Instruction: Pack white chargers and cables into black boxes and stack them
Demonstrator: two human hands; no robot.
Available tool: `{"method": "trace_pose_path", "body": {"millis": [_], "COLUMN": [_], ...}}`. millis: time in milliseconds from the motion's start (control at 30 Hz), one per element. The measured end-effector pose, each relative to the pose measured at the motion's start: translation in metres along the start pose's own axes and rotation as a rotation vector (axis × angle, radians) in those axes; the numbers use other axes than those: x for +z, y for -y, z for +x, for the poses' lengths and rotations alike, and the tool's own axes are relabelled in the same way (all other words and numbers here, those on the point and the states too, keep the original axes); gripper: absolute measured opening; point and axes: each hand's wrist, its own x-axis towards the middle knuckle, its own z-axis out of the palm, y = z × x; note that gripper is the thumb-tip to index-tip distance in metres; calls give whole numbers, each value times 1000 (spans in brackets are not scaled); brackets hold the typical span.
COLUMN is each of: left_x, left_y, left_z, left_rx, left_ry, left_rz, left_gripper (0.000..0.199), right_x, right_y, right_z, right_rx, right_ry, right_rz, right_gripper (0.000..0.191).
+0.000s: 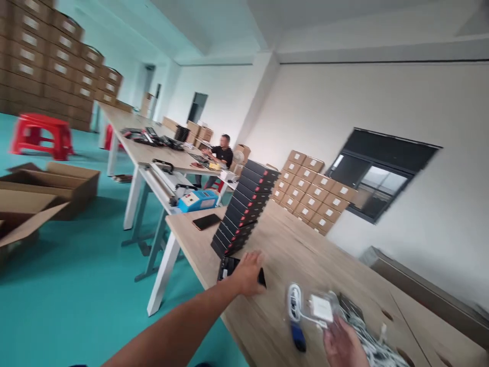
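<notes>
My left hand (248,273) spans an open black box (228,267) on the table, thumb and fingers on opposite sides of it. The hand covers most of the box, so its contents barely show. Just behind rises a tall, leaning stack of black boxes (244,204) with red marks on their ends. At the lower right, my right hand (344,342) is closed on a clear plastic bag with a white power adapter (321,308) in it. Beside the bag, a coiled white cable (294,302) with a dark blue end piece (298,336) is slightly blurred.
A phone (206,221) lies near the table's left edge. More bagged cables (376,346) are heaped at right. Beyond stand a blue machine (198,200) and a seated person (222,153). Open cartons (72,183) and a red stool (42,133) occupy the floor at left.
</notes>
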Motion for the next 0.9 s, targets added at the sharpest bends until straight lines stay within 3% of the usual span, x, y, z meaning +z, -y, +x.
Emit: {"method": "trace_pose_path", "body": {"millis": [67, 133, 200, 267, 300, 367, 400, 467, 533, 600, 667, 900], "left_x": [9, 22, 34, 44, 47, 51, 52, 52, 50, 48, 45, 40], "left_y": [-8, -14, -17, -17, -14, -9, -6, -2, -4, -9, -16, -18], "left_z": [2, -10, -32, -58, -69, -84, -89, -95, -97, -99, -102, -104], "left_rx": [-69, -164, -299, -417, -454, -488, -506, -524, -512, -484, -468, -439], "left_ry": [18, 228, 515, 673, 649, 450, 330, 150, 69, 45, 43, 38], "left_rz": [-214, -353, -649, -1006, -1144, -1272, -1292, -1303, -1304, -1291, -1265, -1208], "left_gripper": [83, 74, 63, 41, 36, 34, 33, 29, 27, 28, 30, 47], "right_x": [5, 21, 42, 58, 63, 70, 73, 78, 85, 93, 99, 103], "right_y": [3, 1, -5, -11, -14, -18, -20, -22, -24, -28, -31, -31], "right_z": [-3, -9, -14, -18, -20, -28, -34, -51, -69, -84, -92, -98], "right_rx": [112, 195, 217, 108, -7, -298, -426, -579, -619, -613, -578, -477], "right_ry": [-8, 70, 176, 171, 121, 51, 82, 281, 468, 523, 507, 452], "right_rz": [149, 209, 151, -4, -117, -381, -515, -774, -1014, -1188, -1230, -1191], "right_gripper": [33, 36, 42, 49, 50, 42, 34, 24, 21, 10, 5, 17]}}
